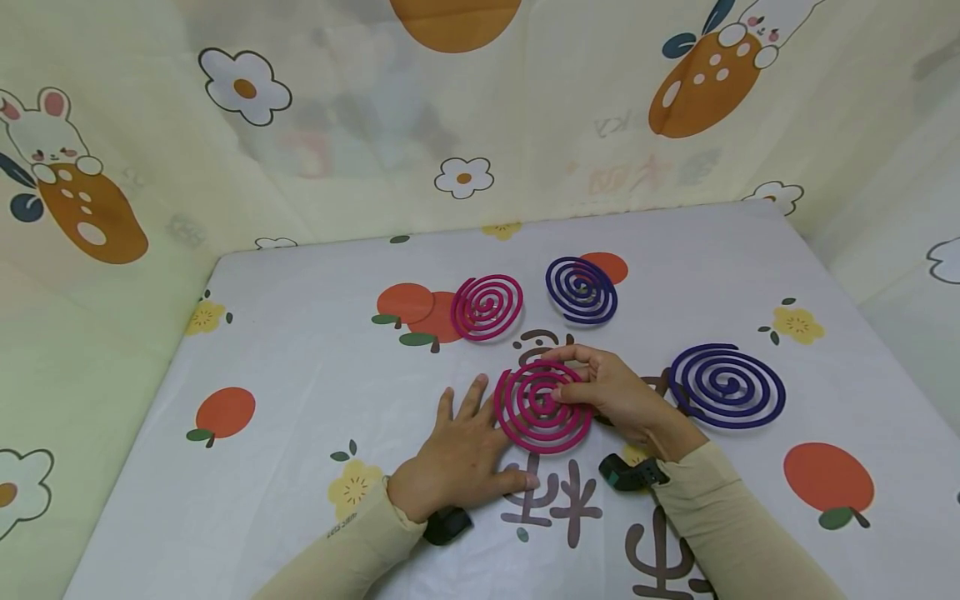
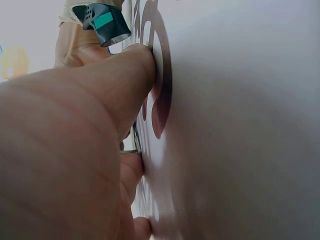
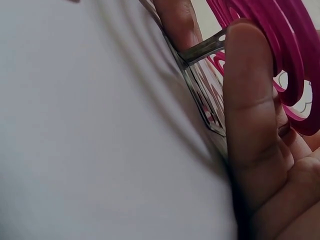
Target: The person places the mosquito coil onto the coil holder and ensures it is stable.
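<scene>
A pink mosquito coil [image 1: 542, 405] is tilted over the middle of the table, and my right hand [image 1: 618, 392] pinches it near its centre and right side. My left hand [image 1: 459, 454] lies on the cloth with its fingers spread, and some fingertips are hidden beneath the coil's left edge. Under the coil, the right wrist view shows a thin metal coil stand [image 3: 202, 49] with a raised tab beside a fingertip. Whether the tab is in the coil's centre I cannot tell. In the left wrist view the left thumb [image 2: 135, 67] rests on the printed cloth.
Behind the hands lie another pink coil [image 1: 487, 305] and a dark purple coil [image 1: 581, 289]. A larger dark blue coil [image 1: 727, 383] lies to the right of the right hand. Printed cloth covers the table [image 1: 277, 500], with a patterned curtain [image 1: 337, 183] behind it.
</scene>
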